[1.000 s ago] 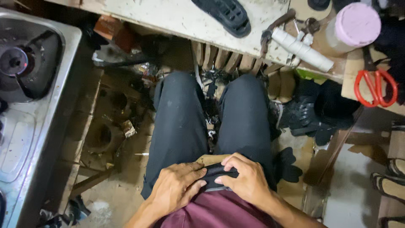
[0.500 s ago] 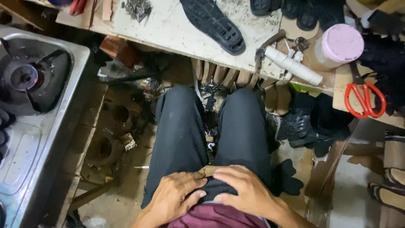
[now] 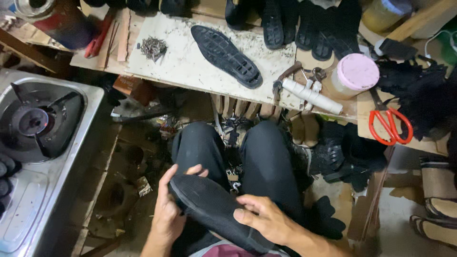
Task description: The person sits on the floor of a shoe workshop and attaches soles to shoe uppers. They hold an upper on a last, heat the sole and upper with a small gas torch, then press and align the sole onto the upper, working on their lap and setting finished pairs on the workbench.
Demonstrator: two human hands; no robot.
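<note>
While the person sits with both knees apart under the surface (image 3: 190,66), a black shoe upper (image 3: 214,212) lies across the lap at about six o'clock in the view. The left hand (image 3: 169,209) wraps around its toe end from below, fingers curled closed over the edge and thumb on top. The right hand (image 3: 266,221) presses flat on the fabric toward the heel end, fingers partly bent, thumb and forefinger pinching the material.

At two o'clock stands one jar with a round pink lid (image 3: 354,74), its body pale; whether it bears a label cannot be told. At twelve-to-one o'clock sits one yellowish tub (image 3: 383,14) with a darker lid. At eleven o'clock stands one dark red can (image 3: 52,21) with a metal top.

One black outsole (image 3: 226,56) lies alone on the pale surface at twelve o'clock, tilted, tread up. Just left of it is one small heap of nails (image 3: 152,47). One white tube (image 3: 312,95) lies at one o'clock, beside a wood-handled tool. One pair of red-handled scissors (image 3: 390,123) rests at three o'clock, near a mass of black fabric (image 3: 419,90). Several black shoes (image 3: 304,24) line the far edge; their count is unclear. One gas stove burner (image 3: 33,121) sits at nine o'clock. Two striped sandals (image 3: 438,209) lie on the floor at four o'clock.
</note>
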